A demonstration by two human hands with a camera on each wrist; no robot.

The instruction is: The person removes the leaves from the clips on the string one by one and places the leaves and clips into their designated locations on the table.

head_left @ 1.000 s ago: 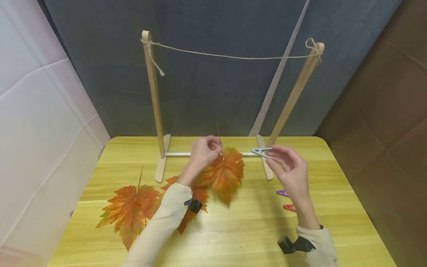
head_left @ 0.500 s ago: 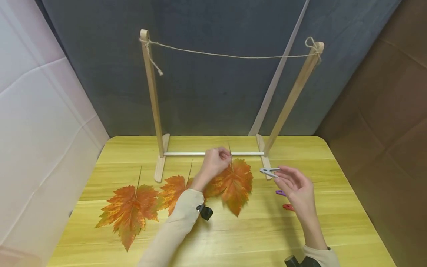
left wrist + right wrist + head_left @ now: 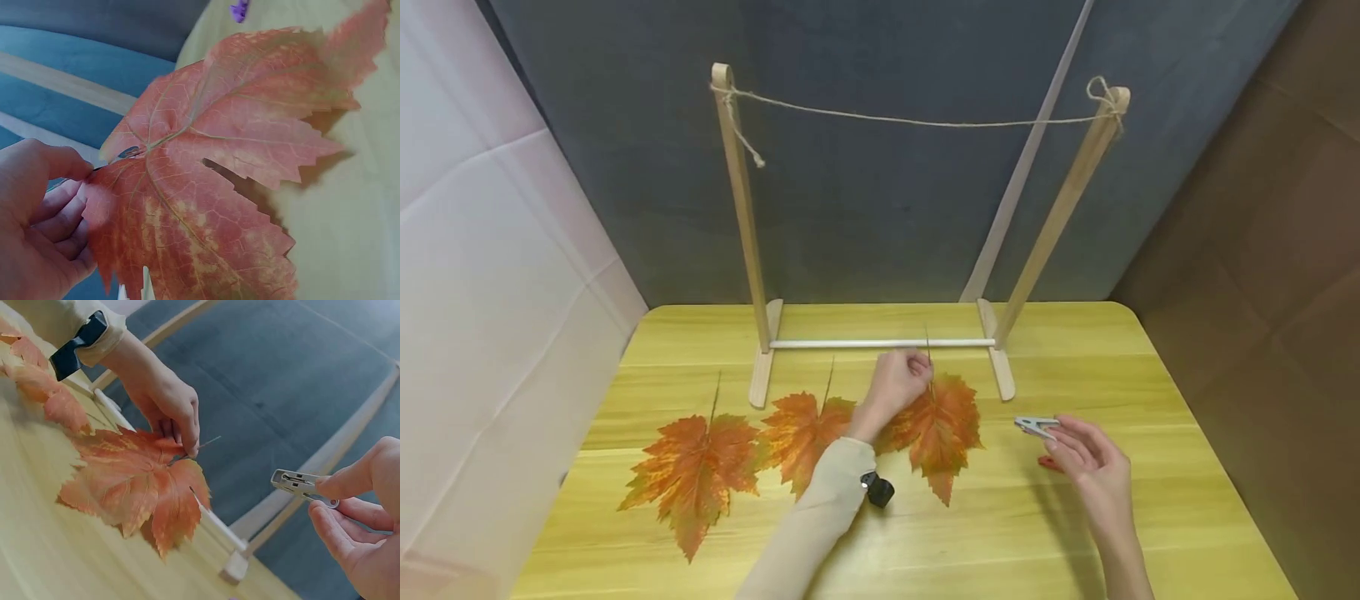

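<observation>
My left hand [image 3: 901, 382] pinches the stem of an orange-red maple leaf [image 3: 946, 425] just above its blade. In the left wrist view the same leaf [image 3: 219, 125] spreads out from my thumb and finger, tilted over the table. My right hand [image 3: 1093, 467] holds a light grey clothespin [image 3: 1036, 426] between thumb and fingers, off to the right of the leaf. The right wrist view shows this clothespin [image 3: 303, 485] pinched at one end, with the spring visible. Two more maple leaves lie on the table, one at the left [image 3: 696, 475] and one in the middle [image 3: 805, 429], partly behind my left sleeve.
A wooden stand with two posts [image 3: 745, 225] and a white crossbar [image 3: 850, 343] stands at the back. Twine [image 3: 917, 124] runs between the post tops. A red clothespin [image 3: 1049, 462] lies partly behind my right hand; a purple clothespin [image 3: 239, 10] shows in the left wrist view.
My left hand has moved right and toward me with the leaf, uncovering the middle leaf. My right hand has come down and to the right with the grey clothespin, covering the purple one.
</observation>
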